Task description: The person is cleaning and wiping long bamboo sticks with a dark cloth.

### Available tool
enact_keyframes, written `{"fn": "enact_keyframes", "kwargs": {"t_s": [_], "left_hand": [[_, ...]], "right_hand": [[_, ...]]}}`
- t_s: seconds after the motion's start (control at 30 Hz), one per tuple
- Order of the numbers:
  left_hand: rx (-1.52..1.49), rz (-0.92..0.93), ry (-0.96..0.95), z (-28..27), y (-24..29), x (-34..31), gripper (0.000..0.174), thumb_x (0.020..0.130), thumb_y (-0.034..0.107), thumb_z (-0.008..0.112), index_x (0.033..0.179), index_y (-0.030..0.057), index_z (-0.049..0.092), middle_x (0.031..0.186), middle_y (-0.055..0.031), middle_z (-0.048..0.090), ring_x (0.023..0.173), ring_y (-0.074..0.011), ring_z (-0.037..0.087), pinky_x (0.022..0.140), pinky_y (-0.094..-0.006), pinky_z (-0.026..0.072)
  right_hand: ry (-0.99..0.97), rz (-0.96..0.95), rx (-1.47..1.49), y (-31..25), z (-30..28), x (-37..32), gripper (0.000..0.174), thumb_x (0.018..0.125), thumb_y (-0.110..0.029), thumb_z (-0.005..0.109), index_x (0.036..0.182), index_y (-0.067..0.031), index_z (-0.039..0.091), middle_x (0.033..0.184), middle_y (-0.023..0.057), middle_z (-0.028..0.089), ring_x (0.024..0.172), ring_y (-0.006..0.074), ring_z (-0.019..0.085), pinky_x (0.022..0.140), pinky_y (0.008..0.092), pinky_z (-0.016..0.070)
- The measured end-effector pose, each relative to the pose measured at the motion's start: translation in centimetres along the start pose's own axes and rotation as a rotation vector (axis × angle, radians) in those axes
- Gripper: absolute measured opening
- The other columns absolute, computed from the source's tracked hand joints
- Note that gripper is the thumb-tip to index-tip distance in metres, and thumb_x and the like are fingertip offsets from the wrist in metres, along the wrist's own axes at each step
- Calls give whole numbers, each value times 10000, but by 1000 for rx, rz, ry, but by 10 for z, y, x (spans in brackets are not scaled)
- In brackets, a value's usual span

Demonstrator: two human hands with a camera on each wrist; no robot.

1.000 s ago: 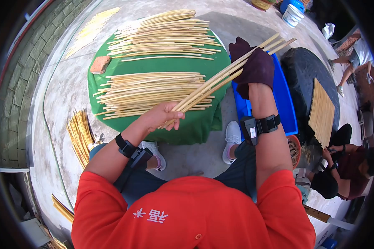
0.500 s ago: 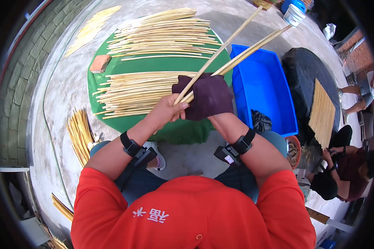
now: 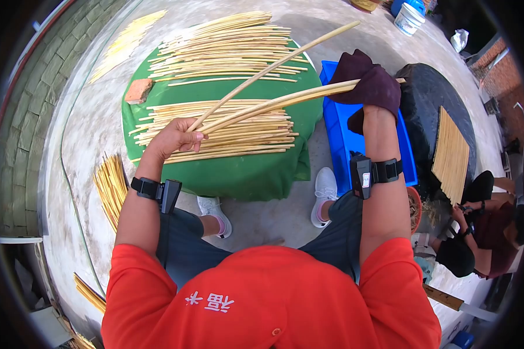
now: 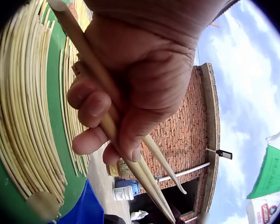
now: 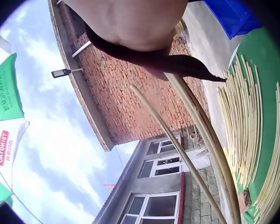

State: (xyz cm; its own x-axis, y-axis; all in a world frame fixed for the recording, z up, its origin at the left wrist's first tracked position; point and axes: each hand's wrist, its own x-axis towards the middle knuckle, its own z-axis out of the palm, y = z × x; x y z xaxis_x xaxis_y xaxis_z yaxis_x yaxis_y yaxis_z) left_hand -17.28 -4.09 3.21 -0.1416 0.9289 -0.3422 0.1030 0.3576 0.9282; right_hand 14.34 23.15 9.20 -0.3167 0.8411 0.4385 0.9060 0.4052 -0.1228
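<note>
My left hand [image 3: 177, 138] grips the near ends of a few pale sticks [image 3: 273, 104]; in the left wrist view the thumb and fingers of the left hand [image 4: 130, 93] pinch them. One stick [image 3: 285, 58] angles away from the others toward the upper right. A dark maroon cloth [image 3: 375, 84] covers my right hand [image 3: 367, 87] and wraps round the far part of the other sticks. In the right wrist view the cloth [image 5: 177, 65] hides the fingers. Two groups of sticks lie below on the green cloth [image 3: 233, 180].
A brick [image 3: 139, 91] sits at the green cloth's left edge. Right of the round table is a blue tray [image 3: 339, 145], then a black-covered surface [image 3: 425, 87] with a stick mat [image 3: 451, 154]. Another person [image 3: 489, 232] sits at the far right. Stick bundles [image 3: 110, 189] stand at left.
The cloth-covered right hand came in to the left hand, then slid out along the sticks to the right. My left hand has moved left, and one stick has spread apart from the rest.
</note>
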Motion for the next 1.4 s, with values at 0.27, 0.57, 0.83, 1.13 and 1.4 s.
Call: {"fn": "enact_keyframes", "kwargs": {"t_s": [0.27,0.57,0.83,1.13,1.4], "left_hand": [[-84,-62,-11,12,-2,-2,184,821,178,602,838,-5,592,608,-105,601,400,-80,464,349,-181,281],[-79,-48,-12,19,-2,7,194,844,184,569,807,-5,594,622,-120,604,448,-107,529,353,-187,310],[-49,41,46,26,-8,16,234,854,230,573,831,-2,595,591,-78,582,361,-56,385,338,-181,268],[-56,40,40,79,18,20,156,871,198,545,895,46,520,594,-63,569,363,-47,355,345,-169,265],[-95,124,70,90,15,23,121,834,162,595,888,68,542,552,5,506,390,-30,352,362,-170,259]], "right_hand": [[-4,-88,58,-33,-57,-21,237,646,-274,641,770,-72,651,806,197,620,803,354,602,714,383,492],[180,-69,130,-3,-9,-1,339,541,-352,703,704,-64,632,731,173,620,746,333,608,664,331,501],[192,-289,325,-39,-6,-30,310,680,-333,654,645,-29,605,681,186,606,655,340,600,597,373,482],[-65,-749,459,-103,1,-89,169,735,-262,564,815,-134,639,603,141,552,531,324,540,495,410,418],[-334,-463,243,-104,7,-76,213,744,-271,555,865,-126,652,760,133,630,675,316,598,610,358,479]]}}
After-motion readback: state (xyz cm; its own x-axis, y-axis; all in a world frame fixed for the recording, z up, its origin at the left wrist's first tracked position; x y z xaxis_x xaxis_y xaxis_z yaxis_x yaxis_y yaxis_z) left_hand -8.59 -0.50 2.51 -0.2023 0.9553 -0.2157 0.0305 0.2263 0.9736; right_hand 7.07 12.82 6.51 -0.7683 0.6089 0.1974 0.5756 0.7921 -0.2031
